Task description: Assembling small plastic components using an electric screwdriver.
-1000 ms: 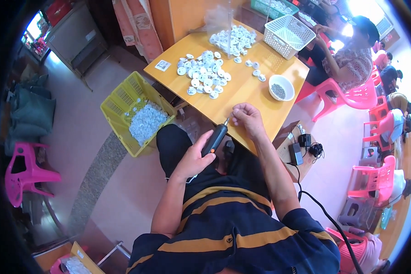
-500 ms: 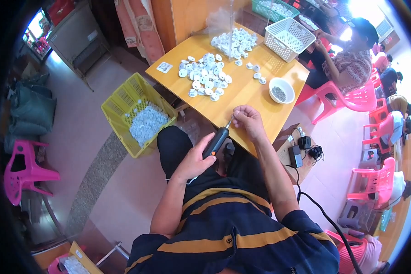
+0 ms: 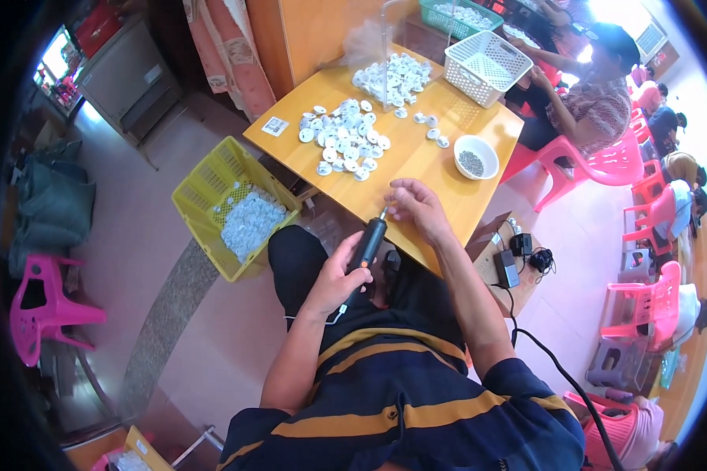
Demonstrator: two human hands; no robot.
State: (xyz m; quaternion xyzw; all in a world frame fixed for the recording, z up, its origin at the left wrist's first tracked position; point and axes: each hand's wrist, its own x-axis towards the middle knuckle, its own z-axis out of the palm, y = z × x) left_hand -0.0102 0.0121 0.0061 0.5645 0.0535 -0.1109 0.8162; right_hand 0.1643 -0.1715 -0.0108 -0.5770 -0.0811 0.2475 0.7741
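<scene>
My left hand [image 3: 342, 275] is wrapped round a black electric screwdriver [image 3: 369, 245] with an orange button, its bit pointing up and away over the table's near edge. Beside the bit tip is my right hand [image 3: 418, 210], its fingers curled in a loose pinch. Whatever those fingertips hold, if anything, is too small to make out. Beyond the hands, a pile of round white plastic parts [image 3: 344, 135] lies on the wooden table [image 3: 404, 169]. To the right stands a white bowl [image 3: 489, 155] with small metal screws [image 3: 470, 163] in it.
A second heap of white parts [image 3: 393, 78] lies farther back, near a white basket [image 3: 483, 67]. On the floor at left, a yellow crate [image 3: 204, 177] holds pale parts. Power adapters [image 3: 507, 269] with a black cable sit at right. A co-worker [image 3: 593, 102] sits beyond the table.
The view has shifted slightly. My right hand's fingers have loosened a little beside the screwdriver bit. My left hand keeps its hold on the screwdriver, which now points more upright.
</scene>
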